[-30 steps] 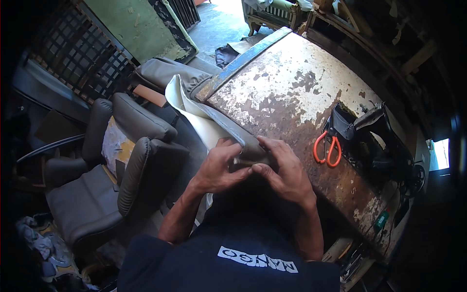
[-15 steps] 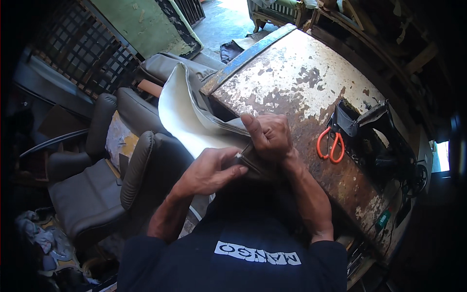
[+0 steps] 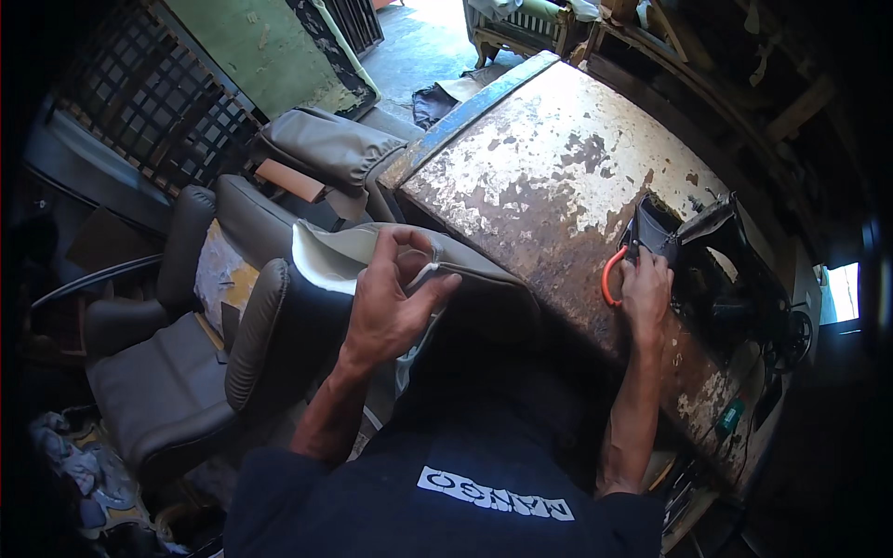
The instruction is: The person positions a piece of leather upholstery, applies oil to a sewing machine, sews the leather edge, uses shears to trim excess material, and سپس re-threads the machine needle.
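Note:
Bunched grey upholstery material (image 3: 484,284) with a pale cream backing (image 3: 326,256) hangs over the near left edge of the worn, peeling table (image 3: 521,149). My left hand (image 3: 389,302) grips its folded seam, a small white bit showing between thumb and fingers. Out to the right, my right hand (image 3: 646,298) is closed on a pair of orange-handled scissors (image 3: 610,284), their upper part against a black object beside the sewing machine (image 3: 744,279); the fingers hide one handle.
A grey padded armchair (image 3: 149,391) stands at left, with grey cushions (image 3: 316,144) behind it. A lattice frame (image 3: 158,112) leans beyond. A green-handled tool (image 3: 730,418) lies on the table's near right. Wooden furniture frames (image 3: 521,28) stand at the back.
My right hand has let go of the material and moved right onto the scissors. My left hand has shifted slightly left and up, still gripping the material, whose raised pale flap has dropped lower.

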The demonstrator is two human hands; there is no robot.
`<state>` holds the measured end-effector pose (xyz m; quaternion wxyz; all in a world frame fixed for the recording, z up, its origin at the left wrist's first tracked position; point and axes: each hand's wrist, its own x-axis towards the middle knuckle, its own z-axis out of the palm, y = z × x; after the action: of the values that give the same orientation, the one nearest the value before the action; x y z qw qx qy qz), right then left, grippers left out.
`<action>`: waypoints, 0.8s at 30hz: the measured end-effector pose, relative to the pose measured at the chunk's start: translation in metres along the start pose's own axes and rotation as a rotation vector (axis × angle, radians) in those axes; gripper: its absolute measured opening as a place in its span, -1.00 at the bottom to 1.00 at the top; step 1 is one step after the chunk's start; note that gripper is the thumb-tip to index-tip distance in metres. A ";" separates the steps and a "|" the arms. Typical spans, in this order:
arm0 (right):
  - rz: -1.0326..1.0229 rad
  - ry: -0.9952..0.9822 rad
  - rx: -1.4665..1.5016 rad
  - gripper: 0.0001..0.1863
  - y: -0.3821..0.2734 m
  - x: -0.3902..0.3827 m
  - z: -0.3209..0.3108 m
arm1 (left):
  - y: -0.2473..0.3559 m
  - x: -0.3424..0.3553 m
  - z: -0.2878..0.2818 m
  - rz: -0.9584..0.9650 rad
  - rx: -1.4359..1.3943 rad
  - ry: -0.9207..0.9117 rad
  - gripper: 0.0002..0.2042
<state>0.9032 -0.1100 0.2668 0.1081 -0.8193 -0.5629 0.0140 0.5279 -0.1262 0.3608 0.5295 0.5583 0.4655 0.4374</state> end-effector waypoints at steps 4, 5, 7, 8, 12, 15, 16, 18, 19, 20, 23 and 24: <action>-0.028 0.116 0.071 -0.51 -0.005 -0.029 -0.010 | 0.003 0.006 0.000 0.120 0.223 0.022 -0.84; -0.047 0.187 -0.003 -0.53 -0.012 -0.035 -0.015 | 0.002 0.007 -0.001 0.115 0.232 0.022 -0.84; -0.094 0.184 0.003 -0.51 -0.010 -0.045 -0.015 | 0.004 0.014 -0.002 0.158 0.381 0.169 -0.76; -0.033 0.094 0.053 -0.48 -0.009 -0.048 -0.013 | 0.004 0.020 -0.002 0.148 0.371 0.206 -0.69; 0.044 0.006 0.105 -0.40 -0.005 -0.055 -0.018 | -0.006 0.036 0.003 0.020 0.202 0.165 -0.67; -0.005 0.058 0.188 -0.30 0.010 -0.058 -0.019 | -0.012 0.051 0.021 -0.084 -0.115 0.088 -0.66; 0.112 -0.150 0.638 -0.29 0.003 -0.062 -0.027 | -0.016 0.055 0.023 -0.112 -0.155 0.074 -0.66; 0.203 -0.327 1.425 -0.28 -0.012 -0.084 -0.029 | -0.021 0.062 0.033 -0.123 -0.207 0.063 -0.66; 0.185 -0.315 1.643 -0.24 -0.027 -0.100 -0.028 | -0.022 0.066 0.040 -0.140 -0.255 0.064 -0.65; 0.138 -0.410 1.703 -0.25 -0.044 -0.116 -0.045 | -0.024 0.069 0.049 -0.147 -0.279 0.069 -0.66; 0.210 -0.504 1.928 -0.68 -0.093 -0.152 -0.053 | -0.024 0.074 0.064 -0.179 -0.292 0.056 -0.66; 0.137 -0.499 2.034 -0.61 -0.107 -0.160 -0.052 | -0.034 0.078 0.069 -0.097 -0.272 0.046 -0.66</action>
<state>0.7537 -0.2293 0.3224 0.6255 -0.3464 -0.2445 0.6550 0.6086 -0.0618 0.3224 0.6100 0.4482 0.4403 0.4829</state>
